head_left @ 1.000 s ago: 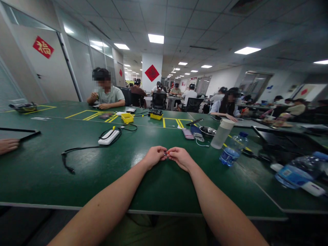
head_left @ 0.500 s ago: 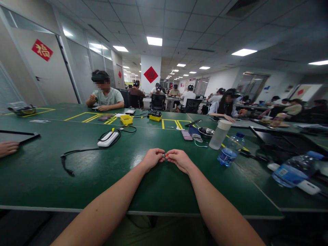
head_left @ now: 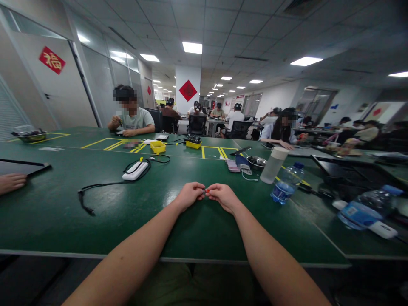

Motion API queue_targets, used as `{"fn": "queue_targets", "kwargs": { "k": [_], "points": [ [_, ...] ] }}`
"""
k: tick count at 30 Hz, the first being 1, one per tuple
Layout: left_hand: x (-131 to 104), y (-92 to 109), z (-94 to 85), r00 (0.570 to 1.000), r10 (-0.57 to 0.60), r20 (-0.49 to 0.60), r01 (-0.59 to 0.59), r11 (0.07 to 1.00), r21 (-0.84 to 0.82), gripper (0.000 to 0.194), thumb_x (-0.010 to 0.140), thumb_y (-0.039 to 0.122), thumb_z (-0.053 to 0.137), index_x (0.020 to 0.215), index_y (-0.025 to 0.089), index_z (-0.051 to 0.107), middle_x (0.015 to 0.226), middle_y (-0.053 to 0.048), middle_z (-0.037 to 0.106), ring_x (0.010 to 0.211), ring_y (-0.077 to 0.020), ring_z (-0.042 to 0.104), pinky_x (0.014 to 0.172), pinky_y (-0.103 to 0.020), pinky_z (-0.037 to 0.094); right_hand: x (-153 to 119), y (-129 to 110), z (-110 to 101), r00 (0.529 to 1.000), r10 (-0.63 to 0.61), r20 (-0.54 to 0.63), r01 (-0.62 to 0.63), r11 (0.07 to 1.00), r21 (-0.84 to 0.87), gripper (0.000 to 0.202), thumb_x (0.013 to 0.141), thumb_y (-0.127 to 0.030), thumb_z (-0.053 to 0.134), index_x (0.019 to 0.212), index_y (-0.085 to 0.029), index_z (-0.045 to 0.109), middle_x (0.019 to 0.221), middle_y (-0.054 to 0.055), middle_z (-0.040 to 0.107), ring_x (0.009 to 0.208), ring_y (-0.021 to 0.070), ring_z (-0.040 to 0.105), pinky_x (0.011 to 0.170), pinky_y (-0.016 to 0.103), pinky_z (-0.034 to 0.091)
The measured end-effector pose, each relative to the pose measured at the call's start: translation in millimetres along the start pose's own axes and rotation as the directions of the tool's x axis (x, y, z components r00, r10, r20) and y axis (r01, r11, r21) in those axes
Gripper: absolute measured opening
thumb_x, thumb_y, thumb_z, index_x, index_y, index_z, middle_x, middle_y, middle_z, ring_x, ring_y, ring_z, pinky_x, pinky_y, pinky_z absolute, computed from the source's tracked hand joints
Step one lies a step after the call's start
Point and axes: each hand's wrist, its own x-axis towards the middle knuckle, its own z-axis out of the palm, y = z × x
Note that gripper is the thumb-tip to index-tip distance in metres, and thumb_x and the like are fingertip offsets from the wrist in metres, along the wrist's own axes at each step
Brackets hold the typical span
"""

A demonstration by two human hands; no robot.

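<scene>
Just above the green table [head_left: 204,238], my two hands meet fingertip to fingertip. My left hand [head_left: 190,196] pinches a tiny grey piece [head_left: 204,192], mostly covered by the fingers. Pinched in my right hand [head_left: 224,197] is a small orange piece [head_left: 208,193], which faces the grey one. The pieces are too small for me to tell their kind, or whether they are joined or only touching.
To the left lies a white power bank [head_left: 135,171] with a black cable [head_left: 83,197]. At right stand a frosted bottle [head_left: 274,165], a water bottle [head_left: 287,185] and a tipped bottle [head_left: 361,210]. Yellow trays [head_left: 157,147] sit farther back. Another person's hand [head_left: 12,182] rests at far left.
The view has tilted slightly. Both hands keep their pinch, and the grey and orange pieces stay close together between the fingertips.
</scene>
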Motion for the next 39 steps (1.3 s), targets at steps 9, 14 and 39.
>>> {"fn": "queue_targets", "kwargs": {
  "k": [9,14,39],
  "points": [
    [-1.3,-0.7,-0.8,1.0,0.028,0.005,-0.028,1.0,0.0,0.021,0.077,0.007,0.052,0.098,0.009,0.058,0.069,-0.004,0.065,0.056,-0.0096,0.061,0.055,-0.021,0.049,0.8,0.9,-0.6,1.0,-0.013,0.01,0.013,1.0,-0.007,0.018,0.062,-0.016,0.074,0.078,-0.013,0.065,0.078,0.006,0.069,0.067,0.0132,0.065,0.063,0.024,0.051],
    [-1.9,0.2,-1.6,0.999,0.035,0.02,-0.035,0.999,0.011,0.022,0.078,0.008,0.053,0.099,0.01,0.059,0.067,-0.003,0.065,0.055,-0.0091,0.06,0.055,-0.021,0.049,0.1,0.0,-0.6,1.0,-0.011,0.023,0.011,1.0,-0.012,0.019,0.062,-0.016,0.074,0.079,-0.012,0.065,0.079,0.006,0.069,0.067,0.0128,0.064,0.063,0.025,0.051],
    [-2.5,-2.5,0.8,0.999,0.023,0.032,-0.023,1.0,-0.004,0.023,0.071,0.002,0.052,0.092,0.011,0.056,0.07,-0.004,0.065,0.058,-0.0099,0.061,0.057,-0.021,0.049,0.9,0.1,1.4,1.0,0.022,0.003,-0.022,1.0,-0.017,0.015,0.065,-0.014,0.07,0.08,-0.012,0.067,0.073,0.006,0.069,0.069,0.0142,0.066,0.068,0.026,0.053]
  ]
}}
